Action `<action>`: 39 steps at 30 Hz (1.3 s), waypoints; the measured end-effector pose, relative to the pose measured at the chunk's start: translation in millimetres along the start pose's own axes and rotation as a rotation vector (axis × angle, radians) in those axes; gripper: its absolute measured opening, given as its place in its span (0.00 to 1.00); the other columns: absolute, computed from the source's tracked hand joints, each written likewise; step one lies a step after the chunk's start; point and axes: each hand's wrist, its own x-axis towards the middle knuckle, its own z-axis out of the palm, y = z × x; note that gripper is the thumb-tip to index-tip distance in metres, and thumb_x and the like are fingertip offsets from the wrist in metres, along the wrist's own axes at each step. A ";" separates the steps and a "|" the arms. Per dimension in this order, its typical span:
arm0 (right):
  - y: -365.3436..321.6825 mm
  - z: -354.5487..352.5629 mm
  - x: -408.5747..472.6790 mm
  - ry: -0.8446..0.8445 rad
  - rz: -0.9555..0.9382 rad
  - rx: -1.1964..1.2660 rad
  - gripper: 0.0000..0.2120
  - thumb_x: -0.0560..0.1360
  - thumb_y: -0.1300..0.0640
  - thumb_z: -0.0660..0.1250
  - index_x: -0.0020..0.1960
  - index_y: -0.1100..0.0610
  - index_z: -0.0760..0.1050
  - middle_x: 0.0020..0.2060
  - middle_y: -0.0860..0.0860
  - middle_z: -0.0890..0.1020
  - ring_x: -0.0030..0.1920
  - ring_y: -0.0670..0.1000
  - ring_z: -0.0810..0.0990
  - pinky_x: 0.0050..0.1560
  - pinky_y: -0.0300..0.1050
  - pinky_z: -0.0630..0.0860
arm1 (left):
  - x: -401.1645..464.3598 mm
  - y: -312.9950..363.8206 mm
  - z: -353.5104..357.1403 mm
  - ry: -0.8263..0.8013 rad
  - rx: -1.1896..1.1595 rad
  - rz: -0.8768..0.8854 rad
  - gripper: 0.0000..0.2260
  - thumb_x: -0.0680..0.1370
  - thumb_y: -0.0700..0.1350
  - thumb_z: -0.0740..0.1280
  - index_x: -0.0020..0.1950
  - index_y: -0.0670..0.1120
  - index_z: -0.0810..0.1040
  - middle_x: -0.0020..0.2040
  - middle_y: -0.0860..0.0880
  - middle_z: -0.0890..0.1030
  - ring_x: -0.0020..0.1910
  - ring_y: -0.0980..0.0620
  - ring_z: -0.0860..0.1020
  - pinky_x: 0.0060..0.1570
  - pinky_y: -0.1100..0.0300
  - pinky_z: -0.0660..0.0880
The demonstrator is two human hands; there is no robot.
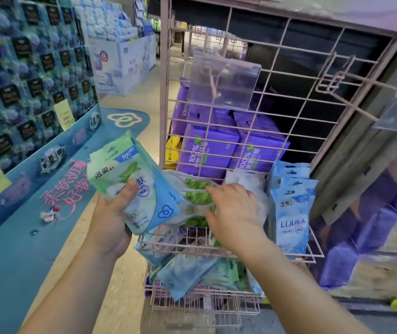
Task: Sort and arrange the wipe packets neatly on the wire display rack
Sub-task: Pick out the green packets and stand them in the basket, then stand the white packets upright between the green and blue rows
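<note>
My left hand [113,213] grips a small stack of green-and-blue wipe packets [130,179], held up to the left of the pink wire display rack [277,75]. My right hand [233,210] reaches into the rack's upper basket [313,255] and pinches a white packet with green leaves [192,196] lying flat there. Light blue EDI packets [291,213] stand upright at the basket's right end. A lower basket [204,307] holds several blue and green packets [187,271] in a loose heap.
Purple wipe packs [209,148] stand behind the wire grid, with a yellow pack [173,150] to their left. A clear plastic label holder [221,80] hangs on the grid, and a bare wire hook [332,80] juts out at right. A blue product display [23,92] fills the left side.
</note>
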 end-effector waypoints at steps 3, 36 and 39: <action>-16.3 10.2 35.9 -0.132 -0.075 0.128 0.39 0.72 0.48 0.70 0.77 0.51 0.54 0.75 0.50 0.64 0.76 0.55 0.58 0.74 0.52 0.53 | -4.1 7.2 0.4 -0.009 -0.080 -0.022 0.41 0.59 0.58 0.79 0.69 0.45 0.72 0.65 0.44 0.79 0.61 0.45 0.79 0.52 0.45 0.79; 47.2 -18.1 -45.2 0.412 0.416 1.592 0.40 0.40 0.33 0.81 0.46 0.53 0.81 0.44 0.51 0.88 0.42 0.51 0.87 0.39 0.46 0.83 | 32.5 -43.5 49.8 0.062 0.600 -0.002 0.33 0.63 0.36 0.78 0.65 0.45 0.69 0.54 0.45 0.83 0.49 0.48 0.84 0.50 0.47 0.81; 50.5 -19.5 -51.5 0.398 0.379 1.606 0.36 0.39 0.34 0.81 0.43 0.50 0.83 0.42 0.51 0.88 0.40 0.50 0.87 0.37 0.46 0.83 | 27.7 -41.5 48.4 0.175 0.651 0.040 0.35 0.63 0.40 0.77 0.66 0.46 0.65 0.56 0.48 0.82 0.49 0.49 0.83 0.48 0.44 0.81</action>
